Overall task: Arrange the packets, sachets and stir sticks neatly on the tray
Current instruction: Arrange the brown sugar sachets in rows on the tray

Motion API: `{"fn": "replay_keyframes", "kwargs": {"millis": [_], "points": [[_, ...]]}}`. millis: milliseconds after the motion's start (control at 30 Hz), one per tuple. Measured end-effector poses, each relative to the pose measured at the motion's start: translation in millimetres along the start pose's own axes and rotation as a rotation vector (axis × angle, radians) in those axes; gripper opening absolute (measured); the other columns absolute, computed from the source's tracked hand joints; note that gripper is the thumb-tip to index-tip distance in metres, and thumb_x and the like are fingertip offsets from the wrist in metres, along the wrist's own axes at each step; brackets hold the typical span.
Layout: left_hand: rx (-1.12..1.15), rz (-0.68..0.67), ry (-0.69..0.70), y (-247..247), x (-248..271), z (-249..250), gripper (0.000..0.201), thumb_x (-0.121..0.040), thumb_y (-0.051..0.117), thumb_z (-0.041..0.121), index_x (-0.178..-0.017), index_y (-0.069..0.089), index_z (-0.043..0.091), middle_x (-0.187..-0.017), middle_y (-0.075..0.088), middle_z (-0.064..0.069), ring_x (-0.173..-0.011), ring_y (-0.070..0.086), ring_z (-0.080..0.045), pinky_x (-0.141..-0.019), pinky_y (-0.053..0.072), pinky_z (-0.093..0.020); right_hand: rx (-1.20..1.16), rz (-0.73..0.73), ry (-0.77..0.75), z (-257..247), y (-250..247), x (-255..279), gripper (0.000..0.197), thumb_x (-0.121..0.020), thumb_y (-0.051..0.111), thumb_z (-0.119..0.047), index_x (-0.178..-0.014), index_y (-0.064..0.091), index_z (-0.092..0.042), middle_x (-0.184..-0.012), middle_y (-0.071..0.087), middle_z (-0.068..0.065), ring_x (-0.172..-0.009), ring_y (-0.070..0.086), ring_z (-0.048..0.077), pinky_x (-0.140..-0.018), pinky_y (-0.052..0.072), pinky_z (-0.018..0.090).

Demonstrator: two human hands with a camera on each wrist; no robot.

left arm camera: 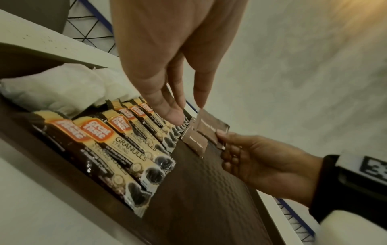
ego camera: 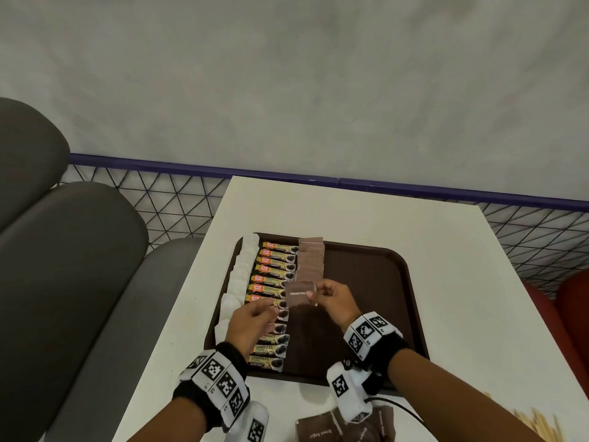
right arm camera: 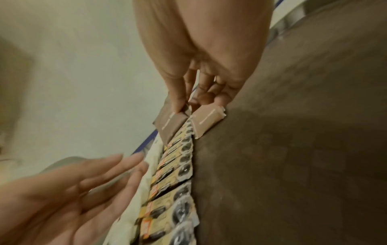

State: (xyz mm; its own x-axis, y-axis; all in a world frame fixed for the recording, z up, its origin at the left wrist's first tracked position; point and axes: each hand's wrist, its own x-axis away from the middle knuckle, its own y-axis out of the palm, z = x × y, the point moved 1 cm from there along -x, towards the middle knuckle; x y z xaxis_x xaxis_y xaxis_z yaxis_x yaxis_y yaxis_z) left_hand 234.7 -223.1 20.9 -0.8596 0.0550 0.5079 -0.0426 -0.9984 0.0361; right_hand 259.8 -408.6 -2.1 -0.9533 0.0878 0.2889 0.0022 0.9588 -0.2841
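Observation:
A dark brown tray [ego camera: 382, 298] lies on the white table. Along its left side run a column of white sachets [ego camera: 242, 269], a column of coffee granule packets [ego camera: 274, 269] and a shorter column of brown sugar sachets [ego camera: 310, 260]. My right hand [ego camera: 314, 293] pinches a brown sugar sachet [ego camera: 298, 295] just above the near end of the brown column. A second brown sachet [right arm camera: 207, 119] lies under its fingers; I cannot tell whether it is held. My left hand [ego camera: 264, 309] hovers over the coffee packets with straight fingers, its index fingertip [left arm camera: 201, 106] near the held sachet's corner.
Several loose brown sugar sachets [ego camera: 344, 425] lie on the table near its front edge. Wooden stir sticks [ego camera: 535, 422] lie at the lower right. The tray's right half is bare. A grey seat [ego camera: 63, 250] stands left; a wire mesh barrier [ego camera: 178, 199] runs behind the table.

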Motion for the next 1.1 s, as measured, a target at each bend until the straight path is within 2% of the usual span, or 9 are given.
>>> {"fn": "replay_keyframes", "kwargs": {"millis": [100,200,300,433,533,733,800,933,1100], "points": [[0.032,-0.013,-0.022,-6,-3,-4,0.031,-0.088,0.060,0.004,-0.119,0.057,0.000,-0.114,0.061,-0.015,-0.105,0.059,-0.026,-0.084,0.052,-0.029,0.085,0.159,0.055,11,-7,-13,0.010,-0.080,0.069,-0.010,-0.079,0.061,-0.015,-0.081,0.061,0.004,-0.079,0.056,0.017,-0.075,0.044,0.026],[0.044,-0.045,-0.025,-12,-5,-6,0.026,-0.088,0.060,0.003,-0.114,0.060,0.001,-0.111,0.063,-0.015,-0.100,0.061,-0.024,-0.077,0.053,-0.024,0.189,0.186,0.074,15,-9,-20,0.012,-0.080,0.068,-0.009,-0.089,0.060,-0.010,-0.070,0.053,-0.004,-0.075,0.051,0.015,-0.062,0.039,0.017],[0.033,-0.074,-0.022,-14,-7,-7,0.022,-0.087,0.060,0.003,-0.110,0.061,0.003,-0.107,0.065,-0.014,-0.094,0.063,-0.022,-0.071,0.056,-0.020,0.253,0.208,0.102,16,-6,-28,0.015,-0.080,0.068,-0.008,-0.082,0.054,-0.014,-0.066,0.048,-0.006,-0.076,0.050,0.017,-0.063,0.039,0.021],[0.028,-0.102,-0.027,-16,-8,-9,0.015,-0.087,0.061,0.003,-0.100,0.063,0.009,-0.105,0.065,-0.015,-0.092,0.065,-0.022,-0.066,0.056,-0.018,0.323,0.233,0.125,23,-3,-37,0.031,-0.079,0.069,-0.012,-0.065,0.045,-0.025,-0.078,0.055,0.006,-0.086,0.055,0.025,-0.073,0.044,0.029],[0.020,-0.112,-0.030,-17,-8,-10,0.014,-0.086,0.062,0.003,-0.098,0.064,0.009,-0.108,0.064,-0.018,-0.093,0.065,-0.023,-0.068,0.056,-0.020,0.354,0.248,0.118,24,0,-40,0.036,-0.079,0.070,-0.013,-0.064,0.040,-0.028,-0.081,0.058,0.012,-0.087,0.057,0.029,-0.073,0.046,0.032],[-0.019,-0.133,-0.026,-16,-4,-10,0.016,-0.086,0.063,0.003,-0.101,0.064,0.009,-0.108,0.064,-0.019,-0.092,0.065,-0.022,-0.066,0.056,-0.019,0.358,0.260,0.108,22,2,-38,0.031,-0.079,0.070,-0.013,-0.070,0.042,-0.024,-0.078,0.055,0.008,-0.089,0.056,0.029,-0.073,0.046,0.034],[-0.014,-0.155,-0.030,-16,2,-9,0.017,-0.086,0.063,0.003,-0.101,0.064,0.009,-0.106,0.064,-0.019,-0.090,0.065,-0.021,-0.067,0.056,-0.020,0.337,0.274,0.086,22,1,-33,0.025,-0.079,0.070,-0.016,-0.083,0.046,-0.019,-0.077,0.054,0.005,-0.088,0.053,0.026,-0.073,0.044,0.032],[-0.062,-0.226,-0.066,-16,18,-12,0.018,-0.085,0.064,0.005,-0.103,0.064,0.010,-0.104,0.064,-0.015,-0.090,0.064,-0.022,-0.070,0.057,-0.026,0.308,0.326,-0.012,17,-5,-6,0.021,-0.084,0.064,-0.019,-0.100,0.052,-0.012,-0.084,0.053,0.003,-0.088,0.039,0.014,-0.072,0.030,0.021],[-0.227,-0.342,-0.111,-22,46,-31,0.017,-0.087,0.062,0.005,-0.102,0.066,0.012,-0.097,0.066,-0.008,-0.085,0.064,-0.016,-0.069,0.056,-0.028,0.255,0.249,-0.073,25,-23,50,0.022,-0.083,0.063,-0.007,-0.094,0.049,-0.020,-0.089,0.053,0.002,-0.087,0.046,0.015,-0.072,0.034,0.015]]}}
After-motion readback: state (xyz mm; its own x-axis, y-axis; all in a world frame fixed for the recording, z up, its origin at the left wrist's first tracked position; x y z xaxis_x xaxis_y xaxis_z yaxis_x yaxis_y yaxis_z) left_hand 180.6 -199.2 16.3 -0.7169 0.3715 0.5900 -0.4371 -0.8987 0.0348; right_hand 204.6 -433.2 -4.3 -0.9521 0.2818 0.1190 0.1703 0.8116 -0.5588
